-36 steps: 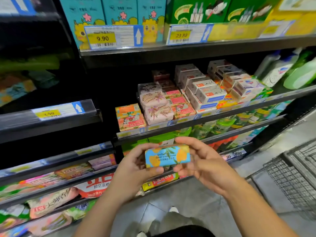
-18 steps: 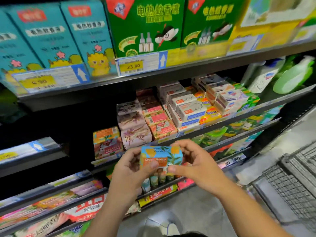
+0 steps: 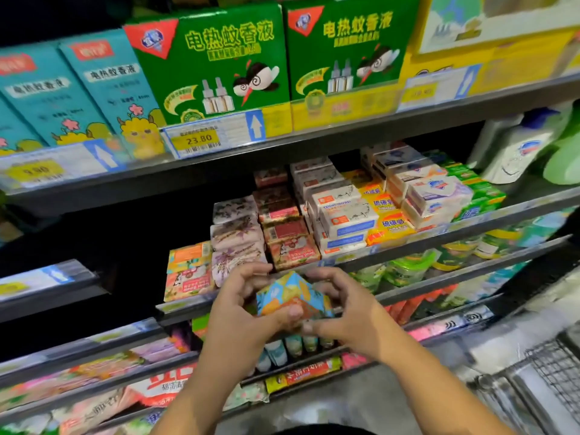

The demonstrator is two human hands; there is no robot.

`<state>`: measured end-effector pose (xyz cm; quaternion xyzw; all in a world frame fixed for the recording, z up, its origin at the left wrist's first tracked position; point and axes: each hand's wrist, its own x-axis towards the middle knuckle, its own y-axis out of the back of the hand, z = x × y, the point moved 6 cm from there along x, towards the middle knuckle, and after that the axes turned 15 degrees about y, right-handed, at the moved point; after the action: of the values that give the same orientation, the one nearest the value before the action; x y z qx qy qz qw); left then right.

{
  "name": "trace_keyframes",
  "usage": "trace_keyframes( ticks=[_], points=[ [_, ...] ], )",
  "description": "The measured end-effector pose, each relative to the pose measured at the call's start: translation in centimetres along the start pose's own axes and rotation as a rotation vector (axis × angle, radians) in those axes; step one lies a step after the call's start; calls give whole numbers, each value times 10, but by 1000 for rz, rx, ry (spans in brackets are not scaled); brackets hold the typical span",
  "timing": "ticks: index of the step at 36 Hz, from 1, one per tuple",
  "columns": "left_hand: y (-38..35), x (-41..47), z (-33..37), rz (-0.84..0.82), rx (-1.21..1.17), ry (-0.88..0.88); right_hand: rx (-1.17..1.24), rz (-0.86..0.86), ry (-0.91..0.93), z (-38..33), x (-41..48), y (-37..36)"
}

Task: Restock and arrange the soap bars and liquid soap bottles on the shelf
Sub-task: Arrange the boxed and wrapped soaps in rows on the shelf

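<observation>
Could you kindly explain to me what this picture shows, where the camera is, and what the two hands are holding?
There is no machine here: a person works with bare hands, and the single picture comes from a wide-angle camera worn on the head, looking forward and down. That is why the arms reach in from the bottom. The left hand and the right hand together grip one small blue soap box with an orange and yellow print, held tilted in front of a shop shelf. On that shelf lie stacked soap bars in several kinds of wrapper, with bottles at the right end. The shelf above carries green boxes and a price tag reading 23.80. A wire basket shows at the lower right.
</observation>
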<state>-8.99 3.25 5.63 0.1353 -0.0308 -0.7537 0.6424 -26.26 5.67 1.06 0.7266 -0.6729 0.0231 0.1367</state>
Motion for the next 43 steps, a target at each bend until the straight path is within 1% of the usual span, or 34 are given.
trace_keyframes(
  ticks=[3,5,7,11,13,15,18,21,24,26,28,31,33,35,37,39,41,43],
  points=[
    [-4,-3,-5,-25,13,26,1,57,14,-4,-1,28],
    [-9,-3,-10,-78,71,62,53,100,39,-13,1,39],
    [-16,-1,-14,-126,157,76,43,112,99,-25,5,42],
    [-34,5,-22,-184,222,116,-36,65,118,-36,10,29],
    [-39,8,-27,-187,233,126,-130,1,128,-36,9,21],
    [-39,7,-30,-156,233,116,-170,-24,134,-34,8,20],
    [-34,7,-29,-103,173,124,-134,34,113,-33,6,36],
    [-29,11,-25,-135,-82,193,-39,103,104,-33,5,51],
    [-27,15,-9,-138,-249,199,124,152,44,-31,5,55],
    [-30,16,-2,-147,-315,244,179,139,-19,-29,5,51],
    [-38,14,-5,-189,-371,382,187,140,-108,-24,3,43],
    [-48,7,-26,-274,-336,638,70,109,-309,-7,-5,32],
    [-48,5,-38,-281,-340,726,39,69,-396,4,-10,27],
    [-47,7,-42,-263,-329,764,61,36,-410,7,-11,25],
    [-44,11,-40,-261,-288,716,68,36,-389,8,-10,30],
    [-39,14,-33,-281,-255,620,109,82,-368,7,-6,36],
    [-33,17,-19,-292,-220,504,182,132,-358,4,-1,41],
    [-24,20,-6,-277,-168,365,277,143,-365,-1,4,43]
  ],
)
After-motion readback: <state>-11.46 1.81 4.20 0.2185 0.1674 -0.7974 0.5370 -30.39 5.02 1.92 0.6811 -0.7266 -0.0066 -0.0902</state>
